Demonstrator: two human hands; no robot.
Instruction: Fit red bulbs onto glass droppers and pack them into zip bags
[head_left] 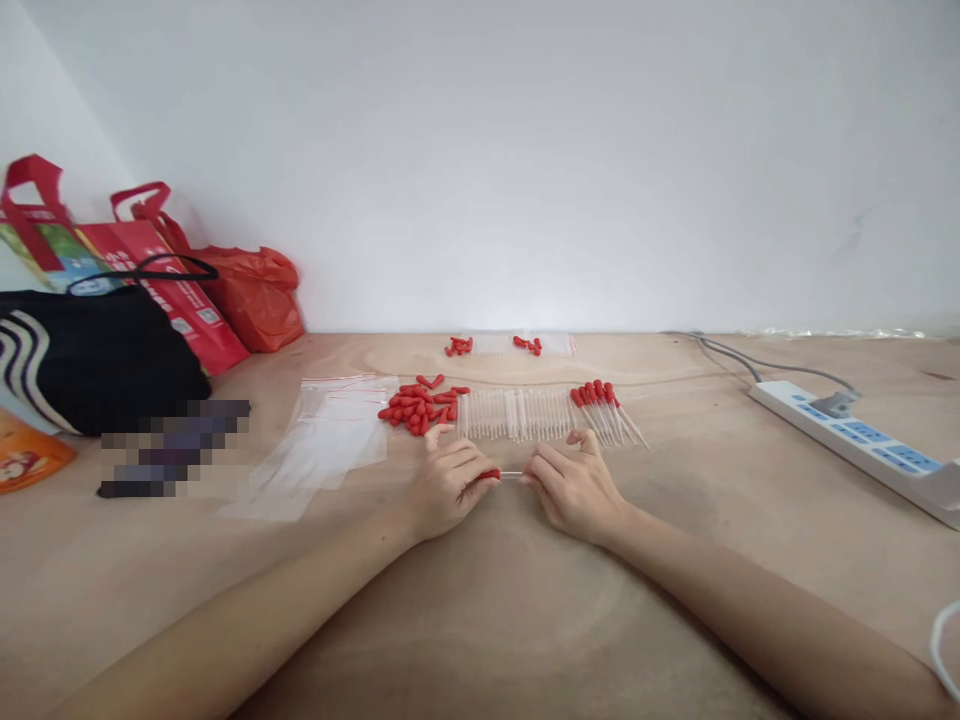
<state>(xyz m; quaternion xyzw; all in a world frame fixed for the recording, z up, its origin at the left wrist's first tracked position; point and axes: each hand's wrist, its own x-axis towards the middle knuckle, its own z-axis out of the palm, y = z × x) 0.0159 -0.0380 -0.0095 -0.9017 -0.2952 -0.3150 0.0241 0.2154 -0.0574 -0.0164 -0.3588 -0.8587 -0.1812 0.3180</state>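
My left hand (pixel 450 485) pinches a red rubber bulb (pixel 491 474). A thin clear tube (pixel 512 475) runs from the bulb to my right hand (pixel 574 487), whose fingers pinch its other end. Bulb and tube meet at my left fingertips. Just beyond my left hand lies a pile of loose red bulbs (pixel 416 405). A row of clear tubes (pixel 514 415) lies side by side beyond both hands. At the right end of that row are several tubes with red bulbs on them (pixel 600 400).
Clear zip bags (pixel 322 440) lie flat at the left. Small bags with red bulbs (pixel 529 345) are near the wall. A black bag (pixel 97 350) and red bags (pixel 251 300) stand far left. A white power strip (pixel 855 440) with a grey cable is at the right.
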